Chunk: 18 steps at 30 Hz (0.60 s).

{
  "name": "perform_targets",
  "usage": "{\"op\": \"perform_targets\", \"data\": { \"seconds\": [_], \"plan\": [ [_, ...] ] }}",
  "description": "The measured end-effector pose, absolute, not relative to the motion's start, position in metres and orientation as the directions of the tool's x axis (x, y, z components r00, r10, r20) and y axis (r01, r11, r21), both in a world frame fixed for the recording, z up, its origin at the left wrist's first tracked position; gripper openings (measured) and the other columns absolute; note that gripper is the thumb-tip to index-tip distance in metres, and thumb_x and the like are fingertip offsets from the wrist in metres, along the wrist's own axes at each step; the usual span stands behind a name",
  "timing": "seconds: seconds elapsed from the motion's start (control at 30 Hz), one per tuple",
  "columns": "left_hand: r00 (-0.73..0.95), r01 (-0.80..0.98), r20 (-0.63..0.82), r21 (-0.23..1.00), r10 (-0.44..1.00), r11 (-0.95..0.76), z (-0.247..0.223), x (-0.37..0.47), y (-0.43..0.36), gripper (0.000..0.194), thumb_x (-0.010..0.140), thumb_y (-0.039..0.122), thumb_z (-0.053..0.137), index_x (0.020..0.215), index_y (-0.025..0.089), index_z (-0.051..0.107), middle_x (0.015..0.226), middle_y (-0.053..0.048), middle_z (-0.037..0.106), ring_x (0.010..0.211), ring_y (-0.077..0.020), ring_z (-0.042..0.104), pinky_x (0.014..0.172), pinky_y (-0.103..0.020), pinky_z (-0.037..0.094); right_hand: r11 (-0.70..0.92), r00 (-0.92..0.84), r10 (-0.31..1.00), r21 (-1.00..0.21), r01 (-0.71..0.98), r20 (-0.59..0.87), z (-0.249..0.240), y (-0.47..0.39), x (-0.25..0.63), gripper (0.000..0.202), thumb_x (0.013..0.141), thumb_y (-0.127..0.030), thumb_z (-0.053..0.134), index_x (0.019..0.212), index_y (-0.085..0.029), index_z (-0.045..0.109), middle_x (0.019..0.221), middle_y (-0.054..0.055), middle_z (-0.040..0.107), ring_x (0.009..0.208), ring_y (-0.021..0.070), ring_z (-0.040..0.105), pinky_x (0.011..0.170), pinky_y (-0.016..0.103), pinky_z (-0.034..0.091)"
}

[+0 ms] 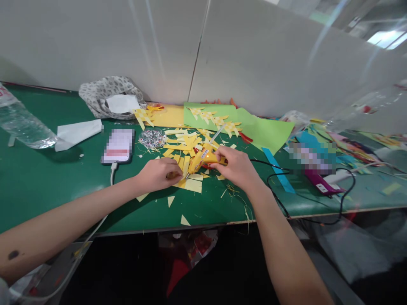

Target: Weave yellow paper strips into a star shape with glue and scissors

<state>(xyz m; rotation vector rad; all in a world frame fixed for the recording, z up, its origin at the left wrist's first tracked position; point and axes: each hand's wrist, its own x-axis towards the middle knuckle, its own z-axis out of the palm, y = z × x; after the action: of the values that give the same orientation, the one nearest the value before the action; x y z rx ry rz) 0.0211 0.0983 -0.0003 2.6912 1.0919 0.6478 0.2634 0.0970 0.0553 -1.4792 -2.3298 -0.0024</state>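
In my right hand [233, 163] is a yellow hot glue gun [200, 161], with fingers wrapped round its handle. A translucent glue stick [218, 134] pokes out of its back end, and its metal nozzle [187, 175] points down and left. My left hand [161, 173] is closed in a pinch right beside the nozzle, over yellow paper strips [194, 184]; what sits between its fingertips is too small to make out. Loose yellow strips and scraps [181, 142] lie heaped around and behind the gun. Woven yellow paper fish shapes [219, 120] rest on a green sheet [267, 129] behind.
A phone [117, 146] on a charging cable and a round speckled pad [151, 138] lie left of the scraps. A plastic bottle [27, 118] lies far left; a patterned cloth bag [111, 95] sits by the wall. A black cord [270, 162] and purple power strip [322, 183] are at right.
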Motion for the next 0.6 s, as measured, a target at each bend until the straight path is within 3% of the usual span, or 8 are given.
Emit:
{"op": "perform_targets", "data": {
  "seconds": [0.37,0.6],
  "plan": [
    [0.645,0.601,0.349,0.318,0.680,-0.734,-0.0001,0.0193,0.0997,0.025,0.083,0.034,0.049,0.079,0.020,0.069,0.079,-0.004,0.066,0.072,-0.0158,0.060,0.052,-0.024,0.041,0.488,-0.406,0.842,-0.182,0.854,0.354,0.0562,0.0961,0.2642,0.025,0.072,-0.016,0.056,0.065,-0.022,0.032,0.074,0.000,0.056,0.070,0.0152,0.052,0.060,0.027,0.035],
    [0.643,0.604,0.332,0.335,0.690,-0.723,0.0010,0.0178,0.0996,0.022,0.081,0.032,0.052,0.079,0.020,0.070,0.078,-0.004,0.066,0.071,-0.0155,0.060,0.054,-0.024,0.041,0.484,-0.391,0.850,-0.227,0.845,0.353,0.0562,0.0949,0.2616,0.028,0.072,-0.021,0.060,0.066,-0.022,0.033,0.074,-0.001,0.055,0.073,0.0155,0.054,0.061,0.027,0.036]
  ]
}}
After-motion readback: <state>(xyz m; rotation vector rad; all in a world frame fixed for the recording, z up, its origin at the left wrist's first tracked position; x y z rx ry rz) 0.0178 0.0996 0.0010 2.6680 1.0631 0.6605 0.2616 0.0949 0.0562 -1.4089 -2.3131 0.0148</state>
